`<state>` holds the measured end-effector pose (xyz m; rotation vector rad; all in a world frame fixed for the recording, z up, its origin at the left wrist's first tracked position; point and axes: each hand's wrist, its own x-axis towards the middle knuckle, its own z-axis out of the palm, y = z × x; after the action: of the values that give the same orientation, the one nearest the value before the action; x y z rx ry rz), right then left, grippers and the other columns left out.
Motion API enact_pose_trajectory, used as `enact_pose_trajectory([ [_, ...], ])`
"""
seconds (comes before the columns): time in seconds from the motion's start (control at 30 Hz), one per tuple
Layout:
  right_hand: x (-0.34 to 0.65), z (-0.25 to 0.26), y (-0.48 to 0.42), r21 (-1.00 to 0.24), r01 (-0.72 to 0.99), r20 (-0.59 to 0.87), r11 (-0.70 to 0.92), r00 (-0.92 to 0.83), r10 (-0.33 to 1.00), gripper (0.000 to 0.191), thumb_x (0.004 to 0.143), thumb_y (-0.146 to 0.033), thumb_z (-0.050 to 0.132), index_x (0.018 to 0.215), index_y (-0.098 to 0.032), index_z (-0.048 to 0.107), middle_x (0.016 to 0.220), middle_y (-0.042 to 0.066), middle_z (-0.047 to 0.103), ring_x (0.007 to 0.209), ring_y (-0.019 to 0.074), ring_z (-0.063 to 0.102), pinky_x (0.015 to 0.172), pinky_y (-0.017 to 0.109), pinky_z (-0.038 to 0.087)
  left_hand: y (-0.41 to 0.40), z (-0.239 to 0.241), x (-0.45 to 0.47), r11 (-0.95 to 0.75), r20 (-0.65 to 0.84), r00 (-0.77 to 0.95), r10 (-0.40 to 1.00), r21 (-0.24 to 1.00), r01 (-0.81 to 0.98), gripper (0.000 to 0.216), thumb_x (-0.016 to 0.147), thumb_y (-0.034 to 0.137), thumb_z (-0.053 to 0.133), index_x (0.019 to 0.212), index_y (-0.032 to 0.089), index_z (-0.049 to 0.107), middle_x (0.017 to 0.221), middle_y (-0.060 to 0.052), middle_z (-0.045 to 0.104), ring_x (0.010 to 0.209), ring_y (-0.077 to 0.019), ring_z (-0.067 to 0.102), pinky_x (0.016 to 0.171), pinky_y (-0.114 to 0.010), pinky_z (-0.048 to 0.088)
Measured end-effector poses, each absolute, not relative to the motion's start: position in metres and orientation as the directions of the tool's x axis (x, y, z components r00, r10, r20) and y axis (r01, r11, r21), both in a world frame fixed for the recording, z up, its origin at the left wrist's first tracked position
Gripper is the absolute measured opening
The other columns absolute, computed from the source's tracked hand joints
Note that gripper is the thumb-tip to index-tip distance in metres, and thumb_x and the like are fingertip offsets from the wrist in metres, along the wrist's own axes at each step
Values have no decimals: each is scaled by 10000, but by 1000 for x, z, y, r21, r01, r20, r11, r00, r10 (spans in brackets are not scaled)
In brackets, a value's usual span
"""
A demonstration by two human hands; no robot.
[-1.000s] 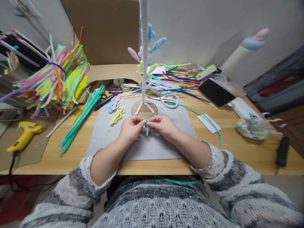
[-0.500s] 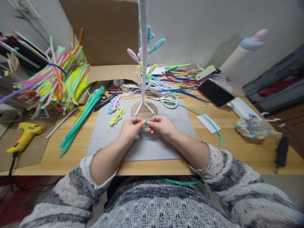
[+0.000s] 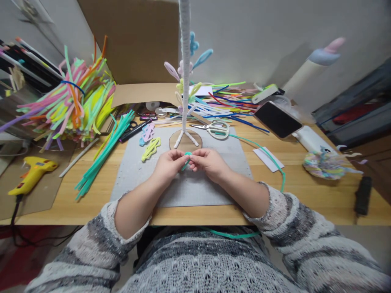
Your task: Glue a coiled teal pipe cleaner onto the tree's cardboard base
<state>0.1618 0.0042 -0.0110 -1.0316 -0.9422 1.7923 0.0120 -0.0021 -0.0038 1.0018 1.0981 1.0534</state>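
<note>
Over the grey cutting mat [image 3: 134,175] my left hand [image 3: 167,165] and my right hand [image 3: 209,163] meet fingertip to fingertip, both pinched on a teal pipe cleaner [image 3: 186,160] bent into a small loop between them. Just beyond stands a white wrapped stem [image 3: 184,73] with pastel loops, fixed on a round wooden base [image 3: 185,139]. Finished yellow [image 3: 150,148] and pink-blue shapes [image 3: 147,133] lie on the mat at the left.
A bundle of teal pipe cleaners [image 3: 104,152] lies left of the mat, a big mixed heap [image 3: 70,106] behind it. Scissors [image 3: 214,128], a phone [image 3: 277,118], a yellow glue gun [image 3: 30,173] and a long teal strand [image 3: 269,156] lie around.
The hanging teal end seen a second ago has been bent up into a small loop between my fingertips. Both hands stay in the same place.
</note>
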Motion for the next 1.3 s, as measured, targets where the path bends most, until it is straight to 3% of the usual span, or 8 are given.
enact_pose_trajectory([
  [0.27, 163, -14, 4, -933, -239, -199, -269, -280, 939, 421, 509, -478, 851, 678, -158, 637, 569, -15, 648, 494, 94, 590, 480, 218, 466, -2, -1, 11, 211, -184, 154, 971, 961, -179, 347, 556, 356, 828, 715, 123, 627, 595, -5, 624, 500, -81, 519, 502, -205, 384],
  [0.53, 164, -11, 1, -1000, 5, 10, 11, -151, 988, 279, 615, -426, 789, 661, -180, 667, 606, -8, 636, 562, 114, 555, 567, 259, 452, -3, 2, 10, 105, -104, 79, 991, 994, -11, 242, 575, 295, 790, 685, 120, 664, 573, -15, 647, 517, -113, 566, 546, -234, 447],
  [0.77, 162, -10, 0, -981, -155, -88, -116, -173, 981, 342, 561, -468, 808, 659, -181, 650, 582, -15, 639, 535, 115, 575, 573, 275, 495, -3, 1, 11, 160, -142, 147, 979, 980, -116, 337, 567, 362, 817, 712, 122, 629, 610, -4, 644, 523, -101, 562, 556, -236, 456],
  [0.93, 161, -12, 2, -960, -219, -138, -176, -180, 974, 368, 531, -461, 832, 671, -173, 650, 575, -18, 635, 530, 110, 577, 589, 281, 510, -1, -2, 11, 154, -139, 183, 973, 985, -72, 366, 592, 410, 807, 689, 127, 598, 555, 18, 588, 466, -72, 484, 478, -203, 372],
  [1.1, 162, -14, 5, -913, -351, -177, -207, -116, 977, 377, 495, -442, 856, 684, -181, 659, 609, -26, 649, 566, 101, 593, 629, 269, 520, 0, -5, 11, 143, -132, 179, 975, 989, -48, 349, 597, 381, 809, 770, 144, 620, 661, 3, 623, 528, -85, 513, 472, -199, 364],
  [1.2, 162, -14, 6, -889, -396, -204, -228, -102, 974, 381, 478, -423, 869, 692, -186, 660, 601, -31, 648, 578, 101, 602, 650, 267, 525, -1, -4, 10, 163, -163, 210, 964, 987, 18, 290, 610, 347, 795, 714, 137, 623, 575, 15, 582, 489, -78, 481, 486, -204, 362],
  [1.3, 162, -14, 5, -891, -388, -206, -237, -120, 971, 375, 496, -424, 864, 703, -185, 662, 632, -18, 668, 596, 108, 616, 660, 274, 530, -1, -2, 10, 151, -149, 133, 980, 988, -8, 276, 610, 346, 782, 700, 143, 619, 546, 29, 561, 463, -71, 450, 480, -206, 349],
])
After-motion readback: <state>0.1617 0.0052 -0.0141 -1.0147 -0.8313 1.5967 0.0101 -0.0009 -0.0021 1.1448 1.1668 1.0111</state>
